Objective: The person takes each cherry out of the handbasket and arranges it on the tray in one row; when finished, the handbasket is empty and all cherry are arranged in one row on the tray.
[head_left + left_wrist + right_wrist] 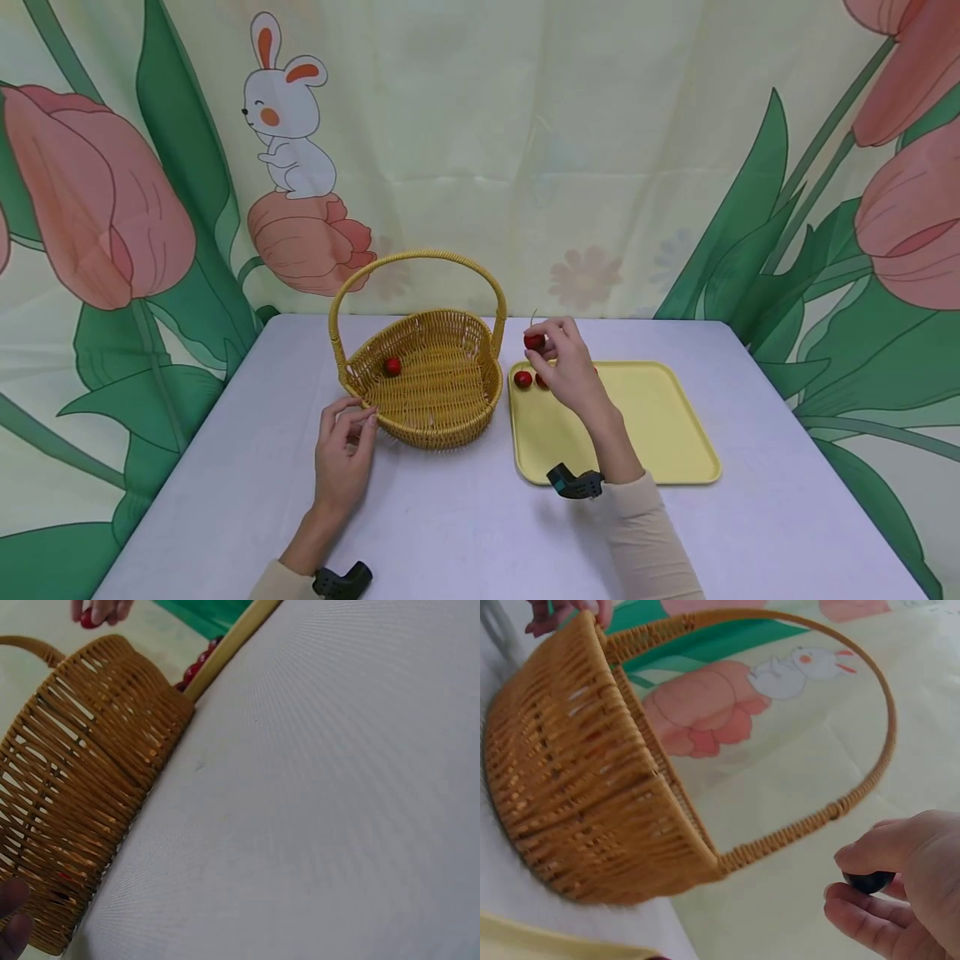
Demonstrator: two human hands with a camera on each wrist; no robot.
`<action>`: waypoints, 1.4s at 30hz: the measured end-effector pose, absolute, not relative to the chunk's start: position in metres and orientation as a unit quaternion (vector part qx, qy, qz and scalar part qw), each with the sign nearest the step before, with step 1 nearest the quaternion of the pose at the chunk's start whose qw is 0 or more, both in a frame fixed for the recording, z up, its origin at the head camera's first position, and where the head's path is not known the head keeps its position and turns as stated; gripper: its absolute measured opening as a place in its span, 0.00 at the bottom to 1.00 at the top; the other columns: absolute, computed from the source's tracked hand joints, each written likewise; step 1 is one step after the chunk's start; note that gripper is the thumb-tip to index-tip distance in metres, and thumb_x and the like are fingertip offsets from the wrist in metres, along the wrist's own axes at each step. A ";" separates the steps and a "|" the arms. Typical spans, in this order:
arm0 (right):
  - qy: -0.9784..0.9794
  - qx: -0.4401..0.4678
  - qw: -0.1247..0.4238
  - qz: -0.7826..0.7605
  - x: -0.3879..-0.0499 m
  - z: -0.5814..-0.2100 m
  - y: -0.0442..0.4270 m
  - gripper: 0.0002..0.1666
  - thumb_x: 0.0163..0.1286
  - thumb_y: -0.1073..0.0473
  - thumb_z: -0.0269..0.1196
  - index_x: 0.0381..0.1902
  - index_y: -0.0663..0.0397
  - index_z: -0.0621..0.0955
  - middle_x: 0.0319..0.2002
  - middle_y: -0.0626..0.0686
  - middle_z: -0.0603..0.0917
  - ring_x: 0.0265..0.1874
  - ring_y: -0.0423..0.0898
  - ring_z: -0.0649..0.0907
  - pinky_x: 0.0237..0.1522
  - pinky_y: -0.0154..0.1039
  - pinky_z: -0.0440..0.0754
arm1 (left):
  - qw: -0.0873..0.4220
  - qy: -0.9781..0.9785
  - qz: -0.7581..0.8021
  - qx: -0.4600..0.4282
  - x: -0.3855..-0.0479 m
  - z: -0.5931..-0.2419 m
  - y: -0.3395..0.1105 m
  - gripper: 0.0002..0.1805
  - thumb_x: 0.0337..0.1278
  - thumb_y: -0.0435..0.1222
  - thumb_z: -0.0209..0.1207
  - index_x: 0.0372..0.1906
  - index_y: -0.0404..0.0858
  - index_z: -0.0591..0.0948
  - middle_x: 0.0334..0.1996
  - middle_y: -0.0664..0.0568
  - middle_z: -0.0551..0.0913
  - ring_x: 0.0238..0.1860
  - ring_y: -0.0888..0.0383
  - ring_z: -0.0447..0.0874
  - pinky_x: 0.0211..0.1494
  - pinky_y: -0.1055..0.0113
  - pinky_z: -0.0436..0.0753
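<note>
My right hand [573, 367] pinches a dark red cherry [534, 342] between thumb and fingers, its thin stem sticking up. It is raised above the far left corner of a yellow tray [645, 425], to the right of a wicker basket [442, 433]. One cherry [392, 367] lies inside the basket, near its left wall. At the basket's near left rim my left hand [343, 458] holds the edge with bent fingers; the right wrist view shows those fingers [589, 606] at the rim. More cherries [522, 380] lie along the tray's far edge, partly hidden behind my right hand.
The basket's tall arched handle [420, 255] rises over its opening. A white cloth [450, 533] covers the table. Behind stands a curtain [480, 150] printed with tulips and a rabbit.
</note>
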State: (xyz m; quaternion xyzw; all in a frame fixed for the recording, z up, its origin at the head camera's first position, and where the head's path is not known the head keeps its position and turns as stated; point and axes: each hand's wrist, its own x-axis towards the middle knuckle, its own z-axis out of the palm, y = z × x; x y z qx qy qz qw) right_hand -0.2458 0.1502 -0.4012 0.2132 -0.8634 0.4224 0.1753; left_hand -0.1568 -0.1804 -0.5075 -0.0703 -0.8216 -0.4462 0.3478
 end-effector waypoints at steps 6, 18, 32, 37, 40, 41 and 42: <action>-0.870 0.192 0.179 0.417 -0.249 -0.400 0.168 0.17 0.67 0.69 0.66 0.53 0.58 0.80 0.51 0.60 0.74 0.36 0.49 0.80 0.41 0.36 0.84 | 0.347 -0.825 -0.440 -0.068 -0.156 -0.506 -0.180 0.07 0.66 0.28 0.59 0.46 0.34 0.84 0.59 0.45 0.75 0.31 0.71 0.75 0.35 0.84 0.75; -0.895 0.136 0.153 0.396 -0.253 -0.404 0.194 0.19 0.69 0.65 0.64 0.57 0.58 0.79 0.55 0.60 0.73 0.40 0.52 0.82 0.43 0.43 0.83 | 0.347 -0.824 -0.442 -0.069 -0.156 -0.508 -0.181 0.08 0.67 0.28 0.59 0.47 0.34 0.84 0.59 0.45 0.75 0.31 0.70 0.75 0.36 0.84 0.75; -0.912 0.073 0.117 0.386 -0.261 -0.415 0.215 0.19 0.72 0.64 0.61 0.59 0.60 0.77 0.61 0.64 0.70 0.45 0.57 0.80 0.43 0.47 0.84 | 0.345 -0.825 -0.442 -0.070 -0.156 -0.509 -0.180 0.07 0.67 0.28 0.59 0.46 0.33 0.84 0.59 0.45 0.74 0.31 0.70 0.75 0.36 0.84 0.74; -0.918 0.053 0.108 0.378 -0.262 -0.420 0.222 0.19 0.72 0.64 0.60 0.59 0.61 0.76 0.62 0.65 0.69 0.44 0.57 0.80 0.40 0.43 0.82 | 0.341 -0.827 -0.441 -0.069 -0.157 -0.509 -0.180 0.08 0.67 0.28 0.59 0.47 0.35 0.83 0.59 0.46 0.74 0.31 0.70 0.75 0.36 0.84 0.74; -0.922 0.050 0.105 0.369 -0.263 -0.423 0.225 0.20 0.72 0.64 0.60 0.59 0.62 0.76 0.60 0.65 0.70 0.44 0.56 0.80 0.39 0.41 0.81 | 0.337 -0.829 -0.442 -0.065 -0.157 -0.509 -0.180 0.07 0.67 0.29 0.59 0.47 0.35 0.83 0.59 0.46 0.74 0.31 0.71 0.74 0.35 0.84 0.74; -0.924 0.049 0.104 0.366 -0.264 -0.424 0.226 0.20 0.72 0.64 0.60 0.59 0.62 0.76 0.60 0.65 0.70 0.43 0.56 0.80 0.39 0.40 0.81 | 0.336 -0.829 -0.442 -0.064 -0.157 -0.509 -0.180 0.07 0.67 0.29 0.59 0.47 0.35 0.83 0.59 0.46 0.74 0.31 0.71 0.74 0.34 0.84 0.74; -0.925 0.049 0.103 0.363 -0.264 -0.425 0.227 0.20 0.72 0.64 0.61 0.59 0.62 0.76 0.59 0.65 0.70 0.43 0.56 0.80 0.39 0.40 0.80 | 0.334 -0.830 -0.442 -0.062 -0.157 -0.509 -0.180 0.07 0.67 0.29 0.59 0.47 0.35 0.83 0.59 0.46 0.74 0.31 0.71 0.74 0.34 0.84 0.74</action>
